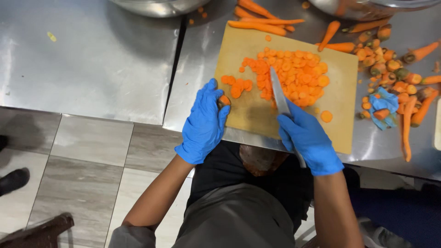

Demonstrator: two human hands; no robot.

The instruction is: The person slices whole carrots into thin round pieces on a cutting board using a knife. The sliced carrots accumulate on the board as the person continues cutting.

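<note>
One cutting board (342,108), one knife (278,94), two blue-gloved hands, two steel bowls at the top, one crumpled blue glove (385,106), and way too many carrot slices (294,73) to count.

Steel worktop (92,59), glare-lit; grey wood-look floor tiles (82,174); dark chair corner (41,232) lower left.

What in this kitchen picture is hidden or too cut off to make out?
- Head view: carrot piece in the left hand, mostly covered by gloved fingers.
- Knife handle, hidden inside the right hand.
- Two metal bowls, cut off by the top edge; contents unseen.
</note>
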